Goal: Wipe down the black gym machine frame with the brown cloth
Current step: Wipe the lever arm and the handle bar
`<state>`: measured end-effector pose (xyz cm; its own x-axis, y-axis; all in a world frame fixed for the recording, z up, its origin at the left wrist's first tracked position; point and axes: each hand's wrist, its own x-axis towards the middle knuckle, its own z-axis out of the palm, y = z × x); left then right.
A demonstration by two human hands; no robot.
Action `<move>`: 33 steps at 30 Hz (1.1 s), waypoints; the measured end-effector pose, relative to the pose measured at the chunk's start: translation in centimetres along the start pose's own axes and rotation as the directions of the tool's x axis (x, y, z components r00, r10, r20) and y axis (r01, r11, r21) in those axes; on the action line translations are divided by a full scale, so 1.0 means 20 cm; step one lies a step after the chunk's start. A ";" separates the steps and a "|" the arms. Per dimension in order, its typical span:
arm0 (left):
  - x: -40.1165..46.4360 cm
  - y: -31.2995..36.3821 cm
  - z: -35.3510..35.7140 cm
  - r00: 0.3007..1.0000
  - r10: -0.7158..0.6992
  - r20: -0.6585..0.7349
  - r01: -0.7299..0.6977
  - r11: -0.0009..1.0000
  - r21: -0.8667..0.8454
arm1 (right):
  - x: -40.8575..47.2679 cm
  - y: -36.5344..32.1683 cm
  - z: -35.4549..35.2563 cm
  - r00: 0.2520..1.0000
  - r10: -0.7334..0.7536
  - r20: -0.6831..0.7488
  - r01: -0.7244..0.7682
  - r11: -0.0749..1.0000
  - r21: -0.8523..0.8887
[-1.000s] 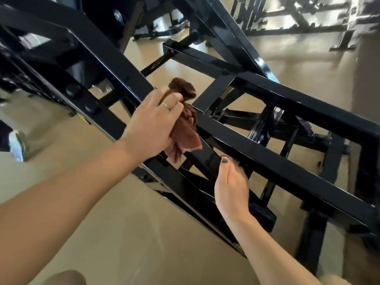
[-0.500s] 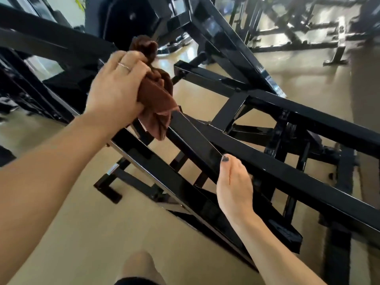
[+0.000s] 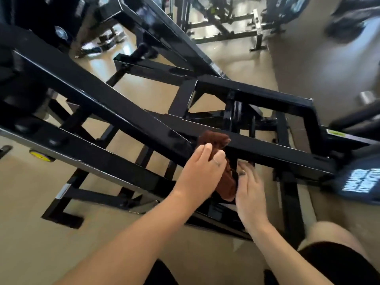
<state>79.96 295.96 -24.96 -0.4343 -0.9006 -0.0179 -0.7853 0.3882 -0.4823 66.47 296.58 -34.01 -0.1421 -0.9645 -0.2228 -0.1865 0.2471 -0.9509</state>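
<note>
Head view: the left hand [image 3: 200,173], just below the middle of the frame, clutches the brown cloth [image 3: 223,165] and presses its bunched top against a black bar of the frame [image 3: 267,149], where two sloping beams meet. The rest of the cloth hangs down between the two hands. The right hand [image 3: 249,190] sits just right of the cloth, fingers fairly straight and reaching toward the underside of the same bar; its fingertips are partly hidden behind the cloth and bar, so whether it grips the bar or only rests there cannot be told. It appears to hold nothing of its own.

Around the hands, glossy black beams run from upper left to centre right over a tan floor [image 3: 41,202], with more machines blurred at the top of the frame.

Risks, as I judge them: the loose tail of cloth could snag in the joint or slip free of the grasp, and fingers could get pinched between the closely spaced bars.
</note>
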 end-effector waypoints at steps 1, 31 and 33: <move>0.02 0.05 0.02 1.000 0.010 -0.014 -0.010 1.000 0.013 | 0.03 0.04 -0.04 0.992 0.124 -0.014 -0.124 0.992 0.027; 0.55 0.29 -0.16 0.888 -0.268 -0.374 0.101 0.906 -0.411 | 0.43 0.15 -0.80 0.971 0.034 -0.238 -0.031 0.999 0.019; 0.63 0.29 -0.11 0.908 -0.360 -0.216 0.222 0.848 -0.482 | 0.43 0.14 -0.81 0.973 0.070 -0.218 -0.054 0.995 0.082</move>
<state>68.94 287.26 -26.02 -0.2064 -0.9151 0.3464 -0.9747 0.2234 0.0095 49.01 290.57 -35.14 -0.3632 -0.9011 -0.2370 -0.0978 0.2899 -0.9521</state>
